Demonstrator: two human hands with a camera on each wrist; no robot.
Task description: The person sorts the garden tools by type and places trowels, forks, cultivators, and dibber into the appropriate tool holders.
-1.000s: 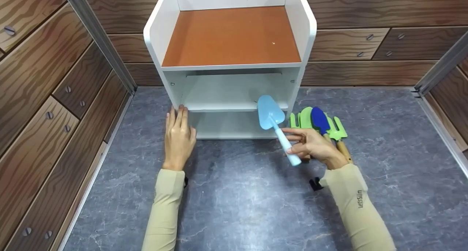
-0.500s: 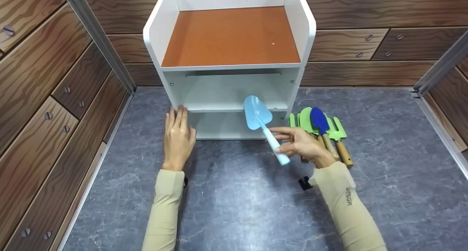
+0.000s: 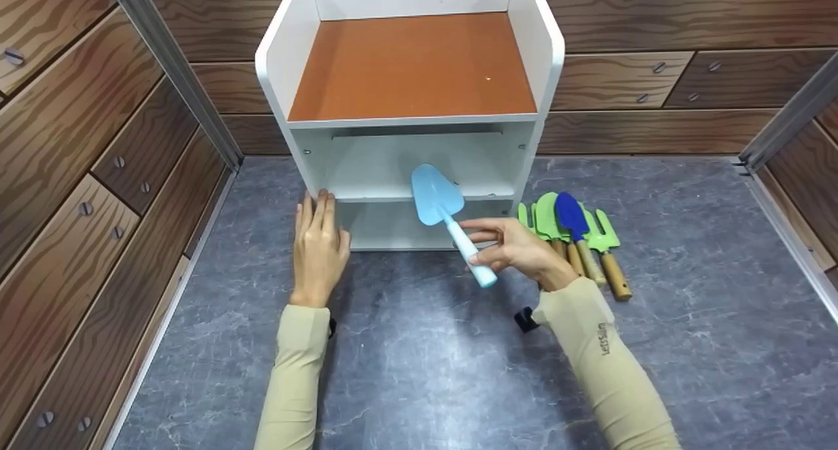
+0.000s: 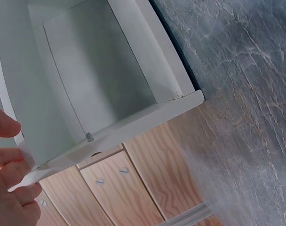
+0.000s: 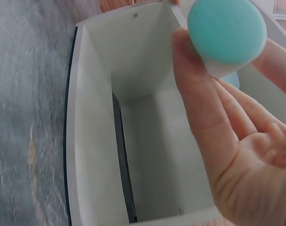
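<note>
A light-blue garden trowel [image 3: 437, 194] is held by its pale handle between the thumb and fingers of my right hand [image 3: 520, 250]. Its blade points up and away, in front of the middle shelf of a white cabinet [image 3: 551, 70]. From the right wrist view, the rounded turquoise handle end [image 5: 227, 30] looks straight at the camera and hides most of the trowel. My left hand [image 3: 319, 253] rests with fairly straight fingers against the cabinet's left side edge at middle-shelf height. In the left wrist view its fingertips [image 4: 13, 165] touch that edge.
Several garden tools lie bunched on the grey marbled floor right of the cabinet: green ones, a blue-bladed trowel [image 3: 571, 214] and a green fork [image 3: 602, 230], with wooden handles. The cabinet's top is orange-brown [image 3: 419, 67]. Wood-patterned walls [image 3: 655, 18] stand behind and at the sides.
My right hand has carried the light-blue trowel leftward, from the cabinet's right side toward its middle, uncovering more of the tools on the floor. My left hand has stayed in place.
</note>
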